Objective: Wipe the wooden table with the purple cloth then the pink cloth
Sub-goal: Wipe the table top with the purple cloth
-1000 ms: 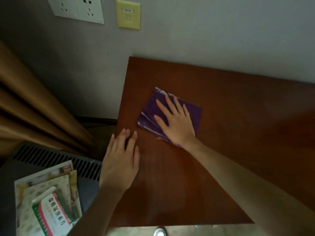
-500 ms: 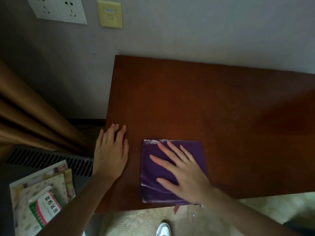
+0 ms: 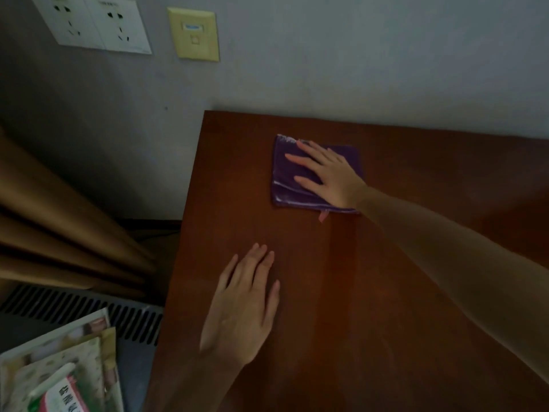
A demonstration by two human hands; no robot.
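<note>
A folded purple cloth [image 3: 286,176] lies flat on the wooden table [image 3: 371,292], near the back edge by the wall. My right hand [image 3: 329,176] presses on it with straight, spread fingers, the arm reaching in from the right. My left hand [image 3: 243,304] rests flat on the bare wood nearer the front left, fingers straight, holding nothing. A small pink tag [image 3: 323,216] sticks out from under the cloth's near edge. No pink cloth is in view.
The table's back edge meets a grey wall with white sockets [image 3: 95,23] and a yellow plate [image 3: 194,34]. Left of the table hang tan curtains [image 3: 59,233]. Below them are a slotted grille [image 3: 89,310] and stacked booklets and a box [image 3: 59,379].
My right hand has pushed the purple cloth from the table's front edge back toward the wall. My left hand stays flat on the wood at the left side.
</note>
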